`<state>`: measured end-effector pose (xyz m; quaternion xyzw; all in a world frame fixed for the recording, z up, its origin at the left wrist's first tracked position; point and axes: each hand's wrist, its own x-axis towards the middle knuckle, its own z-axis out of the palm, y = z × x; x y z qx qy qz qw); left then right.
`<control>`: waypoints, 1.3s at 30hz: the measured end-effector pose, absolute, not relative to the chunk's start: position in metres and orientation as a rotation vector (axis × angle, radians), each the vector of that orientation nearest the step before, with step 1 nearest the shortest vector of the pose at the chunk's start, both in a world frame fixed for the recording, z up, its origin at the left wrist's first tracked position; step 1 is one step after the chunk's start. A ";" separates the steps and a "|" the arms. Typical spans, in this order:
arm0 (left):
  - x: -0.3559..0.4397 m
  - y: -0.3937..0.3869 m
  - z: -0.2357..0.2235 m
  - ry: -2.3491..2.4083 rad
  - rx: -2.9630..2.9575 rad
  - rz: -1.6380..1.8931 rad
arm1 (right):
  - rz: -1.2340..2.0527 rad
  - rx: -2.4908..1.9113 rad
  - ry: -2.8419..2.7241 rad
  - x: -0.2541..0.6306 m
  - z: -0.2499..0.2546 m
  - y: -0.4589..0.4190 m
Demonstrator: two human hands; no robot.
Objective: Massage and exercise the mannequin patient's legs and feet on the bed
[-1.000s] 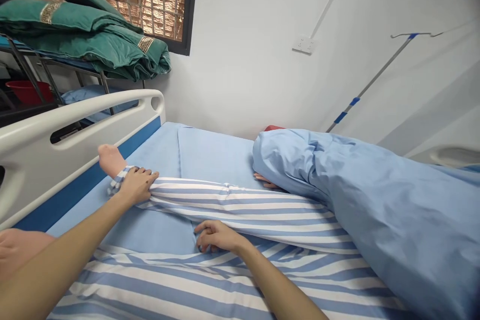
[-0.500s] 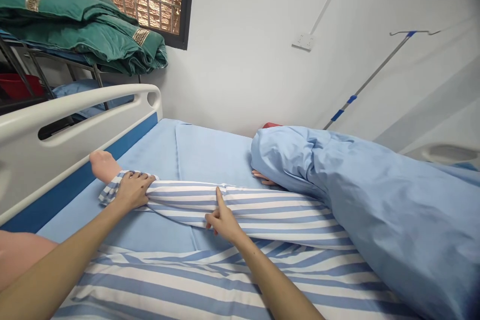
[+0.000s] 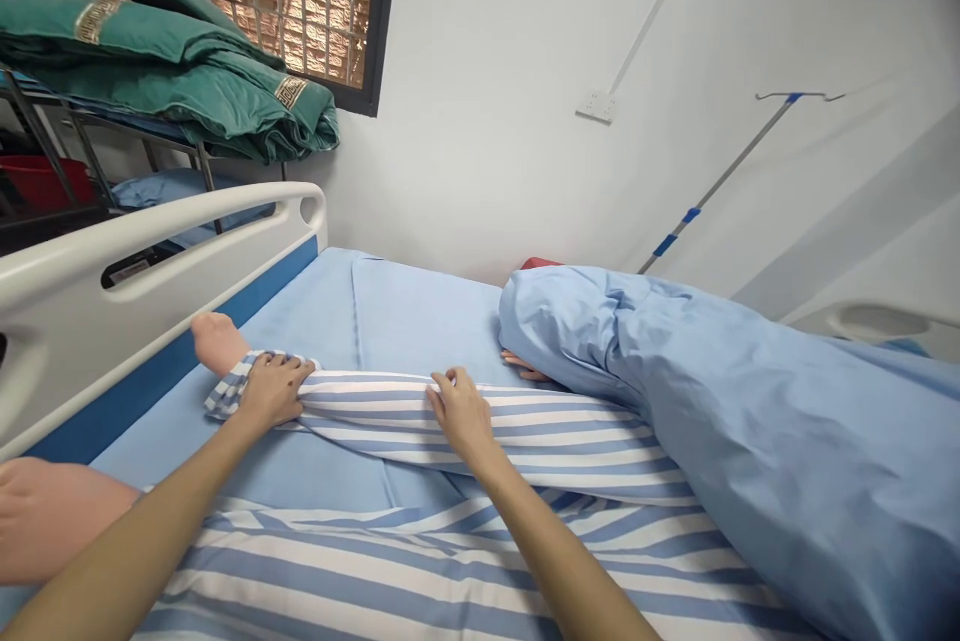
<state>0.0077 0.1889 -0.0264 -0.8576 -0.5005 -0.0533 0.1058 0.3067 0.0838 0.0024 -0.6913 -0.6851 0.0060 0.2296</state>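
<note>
A leg in blue-and-white striped trousers (image 3: 375,411) lies across the bed, its bare foot (image 3: 217,341) past the cuff at the left. My left hand (image 3: 271,391) is wrapped over the lower leg just above that cuff, thumb on the near side. Over the middle of the same leg, my right hand (image 3: 463,413) rests at the far edge of the cloth with fingers bent and apart. Whether its fingertips press the cloth is hard to see. The second striped leg (image 3: 337,581) lies nearer me, its bare foot (image 3: 60,521) partly behind my left forearm.
A light blue quilt (image 3: 735,401) is bunched over the right side, with fingertips (image 3: 525,364) showing under its edge. The white bed end board (image 3: 172,241) bounds the left. An IV pole (image 3: 720,186) leans by the wall. Folded green bedding (image 3: 180,71) lies on a rack behind.
My right hand has gone from pointing with one finger on the trouser leg to several bent fingers there, slightly further right. My left hand stays above the cuff.
</note>
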 end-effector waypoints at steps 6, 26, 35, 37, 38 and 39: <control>0.008 0.188 -0.024 -1.479 -2.525 -0.143 | -0.087 -1.935 -2.009 0.311 -0.006 0.110; -0.006 0.193 -0.006 -1.474 -2.581 -0.010 | -0.068 -1.835 -2.093 0.316 -0.011 0.095; -0.003 0.196 0.004 -1.578 -2.625 0.167 | -0.137 -1.800 -2.176 0.316 -0.014 0.093; 0.002 0.189 0.001 -1.596 -2.632 0.107 | -0.139 -1.808 -2.189 0.316 -0.014 0.093; 0.005 0.183 0.000 -1.596 -2.624 0.033 | -0.137 -1.812 -2.195 0.316 -0.014 0.093; 0.006 0.176 0.000 -1.593 -2.609 -0.067 | -0.134 -1.817 -2.194 0.316 -0.014 0.092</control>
